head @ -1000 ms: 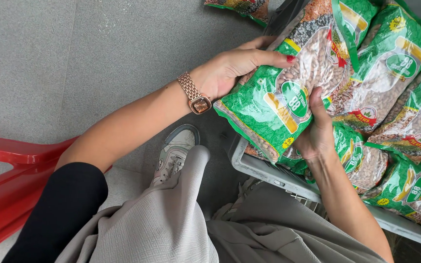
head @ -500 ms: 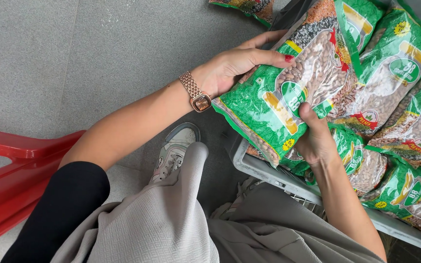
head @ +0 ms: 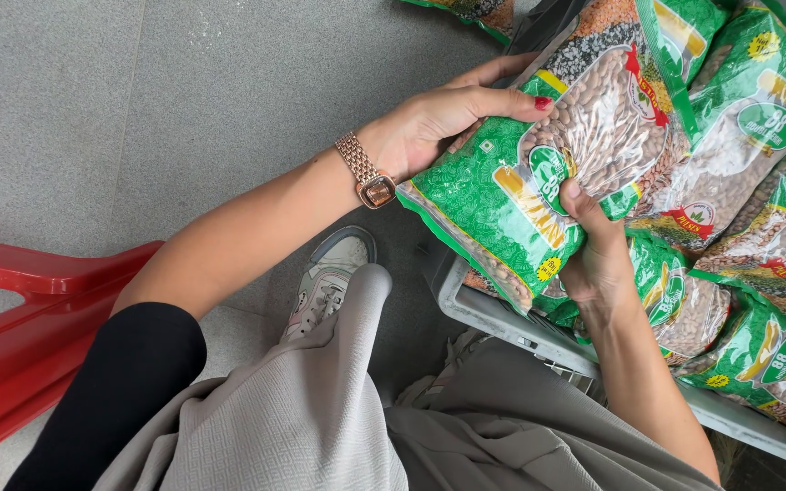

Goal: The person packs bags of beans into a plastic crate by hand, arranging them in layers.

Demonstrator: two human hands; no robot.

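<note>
A stack of green bean packets (head: pixel 539 191) with clear windows is held between both hands above a grey plastic crate (head: pixel 493 314). My left hand (head: pixel 429 123), with a rose-gold watch at the wrist, grips the stack's upper left edge. From below, my right hand (head: pixel 598 255) holds the stack with the thumb pressed on the front packet. More green packets of beans (head: pixel 748 209) lie piled in the crate to the right.
A red plastic stool or frame (head: pixel 38 309) stands at the left on the grey stone floor. My knee in beige cloth and a light sneaker (head: pixel 329 277) are below the hands. Another green packet (head: pixel 475 11) lies at the top edge.
The view has shifted slightly. My right thumb has slid a little on the front packet; both hands keep their hold on the stack.
</note>
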